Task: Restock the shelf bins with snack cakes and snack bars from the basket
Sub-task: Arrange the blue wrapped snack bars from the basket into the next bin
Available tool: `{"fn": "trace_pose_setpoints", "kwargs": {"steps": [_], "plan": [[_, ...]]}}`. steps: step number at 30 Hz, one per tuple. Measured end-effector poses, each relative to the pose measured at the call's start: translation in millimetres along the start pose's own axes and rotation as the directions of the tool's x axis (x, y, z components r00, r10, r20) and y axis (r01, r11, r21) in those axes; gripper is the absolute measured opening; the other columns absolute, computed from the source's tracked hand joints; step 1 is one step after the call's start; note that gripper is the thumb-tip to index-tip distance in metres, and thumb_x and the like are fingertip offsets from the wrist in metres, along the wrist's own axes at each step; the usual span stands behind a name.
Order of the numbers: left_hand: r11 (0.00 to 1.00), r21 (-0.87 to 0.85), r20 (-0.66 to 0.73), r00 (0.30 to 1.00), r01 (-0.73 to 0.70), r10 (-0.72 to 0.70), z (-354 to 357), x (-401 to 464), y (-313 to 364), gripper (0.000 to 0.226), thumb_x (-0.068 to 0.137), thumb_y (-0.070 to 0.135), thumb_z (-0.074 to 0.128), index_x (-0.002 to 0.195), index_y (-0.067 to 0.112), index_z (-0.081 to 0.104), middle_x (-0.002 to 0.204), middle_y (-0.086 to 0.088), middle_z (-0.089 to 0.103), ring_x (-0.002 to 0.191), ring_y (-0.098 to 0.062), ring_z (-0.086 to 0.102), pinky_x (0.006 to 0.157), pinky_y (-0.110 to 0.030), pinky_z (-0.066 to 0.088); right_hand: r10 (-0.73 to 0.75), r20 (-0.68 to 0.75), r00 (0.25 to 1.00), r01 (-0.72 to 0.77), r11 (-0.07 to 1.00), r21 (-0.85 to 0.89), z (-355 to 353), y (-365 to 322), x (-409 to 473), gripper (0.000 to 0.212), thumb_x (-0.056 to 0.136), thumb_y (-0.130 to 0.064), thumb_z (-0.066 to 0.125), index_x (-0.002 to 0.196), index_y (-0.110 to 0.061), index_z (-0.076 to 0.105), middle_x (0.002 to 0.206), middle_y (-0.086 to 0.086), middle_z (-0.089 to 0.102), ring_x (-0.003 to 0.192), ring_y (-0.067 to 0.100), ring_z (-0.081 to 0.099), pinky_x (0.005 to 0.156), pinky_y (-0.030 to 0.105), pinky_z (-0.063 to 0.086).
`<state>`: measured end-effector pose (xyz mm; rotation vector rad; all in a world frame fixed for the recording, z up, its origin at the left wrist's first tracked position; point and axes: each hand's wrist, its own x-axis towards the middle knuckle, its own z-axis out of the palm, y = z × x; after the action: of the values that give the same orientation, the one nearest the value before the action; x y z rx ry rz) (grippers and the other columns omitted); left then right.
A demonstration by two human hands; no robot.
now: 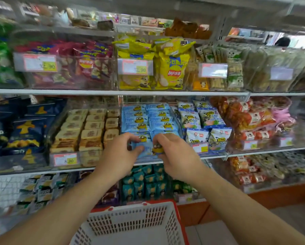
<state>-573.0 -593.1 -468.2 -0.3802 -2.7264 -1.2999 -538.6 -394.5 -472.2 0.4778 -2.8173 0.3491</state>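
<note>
At the front edge of the middle shelf (pixel 166 162), both hands meet over the clear bin (pixel 174 110) of blue packs (pixel 148 121). Left hand (pixel 120 152) and right hand (pixel 174 156) each pinch the same front pack (pixel 146 147) with curled fingers, thumb below and fingertips on its top edge, holding it at the bin's front wall. This looks like the placing step: a snack cake is being settled into the front of the right-hand row, or squared up there. Next, I judge, the pack needs to be pushed back until it leans on the one behind, then released, and the hands must drop to the basket (pixel 134 225) for another.

Each pack is a pale blue, glossy pillow wrapper with a yellow cartoon figure printed on it; it looks soft and crinkly, so a light pinch should do. Two rows stand on edge, front to back, and the bin is nearly full. Beside it to the left, tan bars (pixel 88 131) fill their own bin in tidy rows. Below, the basket is white mesh with a red rim; the part of its inside that shows holds nothing, and the rest is cut off by the lower edge of the view.
</note>
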Motion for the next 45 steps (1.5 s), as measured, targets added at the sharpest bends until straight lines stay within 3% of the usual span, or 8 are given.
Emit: {"fn": "trace_pose_setpoints", "kwargs": {"steps": [2, 5, 9, 13, 21, 26, 32, 45], "plan": [[0.999, -0.046, -0.044, 0.999, 0.005, -0.007, 10, 28, -1, 0.024, 0.102, 0.036, 0.064, 0.125, 0.031, 0.061, 0.124, 0.013, 0.064, 0.087, -0.006, 0.066, 0.068, -0.028, 0.055, 0.026, -0.018, 1.0, -0.026, 1.0, -0.018, 0, 18, 26, 0.043, 0.09, -0.003, 0.066, 0.125, -0.019, 0.048, 0.115, 0.006, 0.059, 0.099, 0.029, 0.056, 0.07, 0.046, 0.052], [0.989, 0.149, -0.058, 0.998, -0.018, 0.027, 23, 70, -8, 0.044, 0.106, 0.026, 0.054, 0.149, 0.025, 0.044, 0.145, 0.004, 0.054, 0.093, -0.011, 0.065, 0.069, -0.028, 0.049, 0.124, -0.033, 0.992, -0.127, 0.988, -0.085, 0, 49, 77, 0.041, 0.088, 0.001, 0.062, 0.12, -0.019, 0.046, 0.106, 0.008, 0.056, 0.088, 0.033, 0.055, 0.063, 0.045, 0.049], [0.912, 0.349, 0.145, 0.974, -0.217, 0.176, 45, 114, -28, 0.057, 0.108, 0.026, 0.046, 0.161, 0.015, 0.027, 0.167, -0.002, 0.024, 0.143, -0.029, 0.04, 0.113, -0.041, 0.041, 0.235, -0.039, 0.971, -0.238, 0.958, -0.161, 12, 86, 140, 0.063, 0.085, -0.002, 0.063, 0.141, -0.013, 0.037, 0.103, 0.015, 0.059, 0.093, 0.042, 0.061, 0.065, 0.043, 0.048], [0.845, 0.5, 0.226, 0.97, -0.19, 0.084, 68, 133, -50, 0.068, 0.109, 0.045, 0.032, 0.164, 0.013, 0.011, 0.172, -0.007, 0.007, 0.158, -0.033, 0.008, 0.128, -0.049, 0.014, 0.281, -0.046, 0.959, -0.283, 0.923, -0.26, 37, 112, 182, 0.073, 0.088, -0.012, 0.067, 0.151, -0.013, 0.03, 0.125, 0.021, 0.063, 0.115, 0.048, 0.058, 0.085, 0.049, 0.053], [0.784, 0.597, 0.2, 0.978, -0.169, 0.058, 79, 132, -62, 0.071, 0.109, 0.049, 0.022, 0.164, 0.012, -0.002, 0.173, -0.012, -0.003, 0.159, -0.033, -0.006, 0.128, -0.052, 0.003, 0.381, 0.03, 0.924, -0.369, 0.911, -0.183, 42, 120, 192, 0.039, 0.086, -0.017, 0.057, 0.125, -0.016, 0.05, 0.12, 0.02, 0.064, 0.111, 0.045, 0.061, 0.088, 0.051, 0.057], [0.825, 0.529, 0.162, 0.978, -0.201, 0.134, 75, 125, -57, 0.064, 0.109, 0.043, 0.026, 0.165, 0.025, 0.002, 0.173, -0.002, -0.009, 0.158, -0.033, -0.012, 0.128, -0.054, 0.0, 0.23, -0.262, 0.937, -0.252, 0.966, -0.051, 57, 85, 134, 0.045, 0.096, -0.026, 0.045, 0.136, -0.008, 0.052, 0.139, 0.018, 0.054, 0.128, 0.041, 0.049, 0.101, 0.051, 0.048], [0.77, 0.615, 0.231, 0.972, -0.171, 0.032, 86, 120, -56, 0.064, 0.109, 0.054, 0.01, 0.163, 0.031, -0.013, 0.171, 0.003, -0.024, 0.156, -0.022, -0.025, 0.126, -0.054, -0.012, 0.222, -0.064, 0.973, -0.229, 0.957, -0.177, 109, 89, 102, 0.07, 0.102, -0.056, 0.012, 0.164, -0.023, 0.021, 0.171, 0.007, 0.021, 0.159, 0.029, 0.012, 0.127, 0.054, 0.014], [0.79, 0.591, 0.264, 0.964, -0.163, 0.001, 79, 126, -51, 0.065, 0.107, 0.049, 0.021, 0.164, 0.031, -0.006, 0.172, 0.002, -0.019, 0.157, -0.022, -0.02, 0.126, -0.056, -0.011, 0.238, 0.041, 0.97, -0.231, 0.965, -0.127, 92, 89, 107, 0.065, 0.108, -0.053, 0.022, 0.166, -0.027, 0.011, 0.174, 0.003, 0.004, 0.16, 0.023, -0.006, 0.129, 0.05, -0.004]]}}
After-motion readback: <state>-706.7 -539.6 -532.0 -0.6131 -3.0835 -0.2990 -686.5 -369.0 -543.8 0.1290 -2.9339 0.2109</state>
